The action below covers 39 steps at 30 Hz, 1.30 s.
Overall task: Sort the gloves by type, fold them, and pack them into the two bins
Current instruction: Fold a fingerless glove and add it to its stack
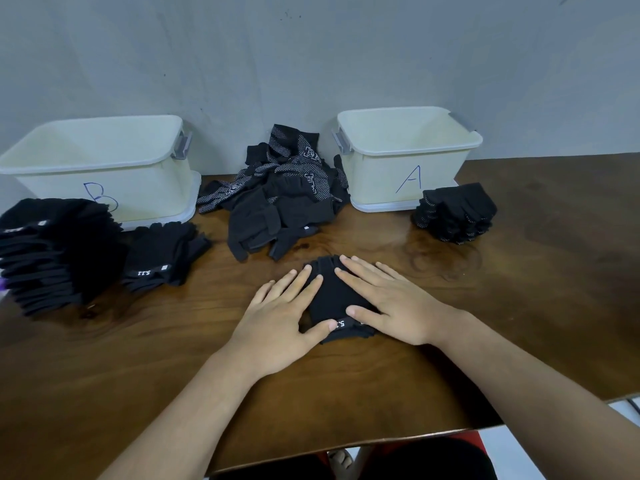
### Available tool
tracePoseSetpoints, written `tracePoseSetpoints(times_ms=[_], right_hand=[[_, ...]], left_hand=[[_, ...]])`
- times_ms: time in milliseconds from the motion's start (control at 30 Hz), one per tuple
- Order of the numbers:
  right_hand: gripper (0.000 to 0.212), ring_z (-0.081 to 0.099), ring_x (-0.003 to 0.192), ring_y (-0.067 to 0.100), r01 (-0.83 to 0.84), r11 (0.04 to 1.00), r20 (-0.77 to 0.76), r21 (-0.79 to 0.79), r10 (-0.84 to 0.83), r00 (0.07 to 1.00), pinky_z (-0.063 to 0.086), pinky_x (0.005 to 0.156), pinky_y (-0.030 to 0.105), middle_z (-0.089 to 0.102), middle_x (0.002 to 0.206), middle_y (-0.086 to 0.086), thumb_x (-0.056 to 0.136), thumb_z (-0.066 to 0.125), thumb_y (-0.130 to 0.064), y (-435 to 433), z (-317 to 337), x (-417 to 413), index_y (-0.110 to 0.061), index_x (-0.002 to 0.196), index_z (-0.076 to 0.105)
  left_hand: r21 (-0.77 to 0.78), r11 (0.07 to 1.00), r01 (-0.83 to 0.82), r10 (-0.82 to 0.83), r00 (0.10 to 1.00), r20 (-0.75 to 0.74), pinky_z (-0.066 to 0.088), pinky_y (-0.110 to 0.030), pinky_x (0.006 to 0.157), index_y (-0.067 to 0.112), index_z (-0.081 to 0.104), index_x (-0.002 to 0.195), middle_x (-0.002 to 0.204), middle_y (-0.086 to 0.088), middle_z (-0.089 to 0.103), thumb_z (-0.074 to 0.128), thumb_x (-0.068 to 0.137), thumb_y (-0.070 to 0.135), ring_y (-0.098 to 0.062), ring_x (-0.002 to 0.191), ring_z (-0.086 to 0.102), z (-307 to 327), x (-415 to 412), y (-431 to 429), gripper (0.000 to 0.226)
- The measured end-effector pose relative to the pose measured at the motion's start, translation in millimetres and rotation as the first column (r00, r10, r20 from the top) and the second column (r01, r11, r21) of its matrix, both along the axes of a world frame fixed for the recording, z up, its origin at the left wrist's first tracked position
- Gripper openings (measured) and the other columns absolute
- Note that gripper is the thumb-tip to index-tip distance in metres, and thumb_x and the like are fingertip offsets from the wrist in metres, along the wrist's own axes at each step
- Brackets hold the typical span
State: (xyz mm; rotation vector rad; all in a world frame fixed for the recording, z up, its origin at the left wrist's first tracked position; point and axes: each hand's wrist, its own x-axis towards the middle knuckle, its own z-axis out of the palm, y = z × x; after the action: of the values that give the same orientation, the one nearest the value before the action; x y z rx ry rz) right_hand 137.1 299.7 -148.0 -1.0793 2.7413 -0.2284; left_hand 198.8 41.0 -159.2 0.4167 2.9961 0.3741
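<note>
The left hand (280, 313) and right hand (391, 299) are lying spread flat with fingers straight, pressing a folded plain glove (332, 296) onto the surface (519, 289) midway along its near edge; neither is pinching it. The heap (284, 195) is sitting at the far edge between bin B (138, 192) and bin A (381, 174). A tall stack (52, 254) is leaning by the left edge, a small stack (162, 254) beside it; a dotted stack (453, 213) is standing before A.

Risks, as I judge them: the fold may be springing open once the pressure is coming off. The slanting tall stack could be toppling under an off-centre glove. With both types being black, one could be going into the wrong bin.
</note>
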Motion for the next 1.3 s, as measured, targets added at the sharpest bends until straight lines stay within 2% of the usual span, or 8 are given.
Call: tracePoseSetpoints(times_ms=[233, 367, 500, 600, 933, 1067, 1167, 1300], right_hand=[[0.076, -0.023, 0.156, -0.006, 0.077, 0.997, 0.001, -0.019, -0.077, 0.997, -0.002, 0.133, 0.039, -0.015, 0.173, -0.025, 0.102, 0.020, -0.069, -5.9, -5.7, -1.1, -0.040, 0.169, 0.001], [0.076, -0.025, 0.155, -0.005, 0.079, 0.997, 0.007, -0.014, -0.078, 0.997, -0.003, 0.133, 0.039, -0.018, 0.173, -0.026, 0.102, 0.022, -0.069, -5.6, -6.1, -1.8, -0.041, 0.169, -0.001], [0.076, -0.023, 0.156, -0.004, 0.085, 0.996, -0.021, -0.035, -0.085, 0.996, -0.002, 0.133, 0.040, -0.016, 0.174, -0.024, 0.102, 0.022, -0.069, -5.6, -9.1, 0.5, -0.039, 0.169, 0.000], [0.076, -0.022, 0.157, -0.003, 0.087, 0.995, -0.034, -0.041, -0.088, 0.996, -0.001, 0.133, 0.041, -0.015, 0.174, -0.024, 0.103, 0.022, -0.069, -5.2, -10.5, 1.8, -0.039, 0.169, 0.001], [0.076, -0.020, 0.158, -0.003, 0.104, 0.990, -0.031, -0.090, -0.107, 0.994, -0.001, 0.133, 0.041, -0.013, 0.174, -0.025, 0.103, 0.023, -0.070, -4.1, -12.1, 5.4, -0.038, 0.170, 0.004], [0.076, -0.020, 0.158, -0.003, 0.115, 0.989, -0.037, -0.095, -0.119, 0.992, -0.002, 0.133, 0.041, -0.013, 0.174, -0.024, 0.103, 0.021, -0.070, -3.4, -12.0, 8.0, -0.038, 0.170, 0.002], [0.076, -0.020, 0.158, -0.003, 0.112, 0.989, -0.040, -0.099, -0.116, 0.992, 0.000, 0.133, 0.042, -0.013, 0.174, -0.024, 0.103, 0.020, -0.071, -2.9, -12.7, 7.5, -0.038, 0.169, 0.001], [0.076, -0.019, 0.158, -0.004, 0.110, 0.984, -0.028, -0.137, -0.115, 0.993, 0.001, 0.133, 0.042, -0.013, 0.174, -0.025, 0.103, 0.022, -0.072, -1.4, -13.1, 7.3, -0.039, 0.169, 0.001]], left_hand=[[0.058, 0.996, -0.066, 0.065, 0.998, 0.021, -0.002, -0.038, 0.132, 0.039, 0.000, 0.168, 0.173, 0.024, -0.014, 0.029, 0.095, 0.084, 0.000, 0.159, -0.015, 1.5, 2.8, 2.4, 0.090], [0.266, 0.939, -0.217, 0.196, 0.975, 0.101, 0.017, -0.038, 0.130, 0.036, 0.024, 0.166, 0.170, 0.021, 0.021, 0.052, 0.095, 0.074, -0.007, 0.158, 0.015, 16.5, 1.9, 9.5, 0.087], [0.279, 0.826, -0.490, 0.480, 0.870, 0.108, 0.054, -0.044, 0.097, 0.028, 0.066, 0.123, 0.117, 0.007, 0.066, 0.048, 0.097, 0.069, -0.016, 0.117, 0.058, 27.3, -18.2, 18.5, 0.052], [0.173, 0.829, -0.531, 0.507, 0.846, 0.164, 0.055, -0.040, 0.072, 0.022, 0.059, 0.077, 0.079, 0.003, 0.065, 0.054, 0.093, 0.061, -0.021, 0.079, 0.065, 28.9, -32.4, 30.7, 0.042], [0.299, 0.728, -0.617, 0.538, 0.785, 0.308, 0.041, -0.032, 0.057, 0.018, 0.052, 0.061, 0.061, 0.002, 0.056, 0.068, 0.090, 0.033, -0.023, 0.061, 0.058, 41.2, -42.2, 42.2, 0.036], [0.503, 0.650, -0.569, 0.533, 0.814, 0.232, 0.053, -0.030, 0.068, 0.028, 0.061, 0.102, 0.093, 0.011, 0.068, 0.068, 0.098, 0.043, -0.009, 0.083, 0.067, 39.8, -21.7, 47.9, 0.017], [0.679, 0.564, -0.471, 0.396, 0.875, 0.278, 0.059, -0.031, 0.084, 0.049, 0.052, 0.126, 0.114, 0.014, 0.071, 0.070, 0.099, 0.034, -0.006, 0.098, 0.071, 33.7, -9.4, 48.8, 0.036], [0.666, 0.663, -0.342, 0.248, 0.940, 0.236, 0.053, -0.034, 0.109, 0.050, 0.061, 0.138, 0.136, 0.023, 0.065, 0.066, 0.101, 0.021, 0.000, 0.122, 0.063, 26.8, -4.3, 50.3, 0.048]])
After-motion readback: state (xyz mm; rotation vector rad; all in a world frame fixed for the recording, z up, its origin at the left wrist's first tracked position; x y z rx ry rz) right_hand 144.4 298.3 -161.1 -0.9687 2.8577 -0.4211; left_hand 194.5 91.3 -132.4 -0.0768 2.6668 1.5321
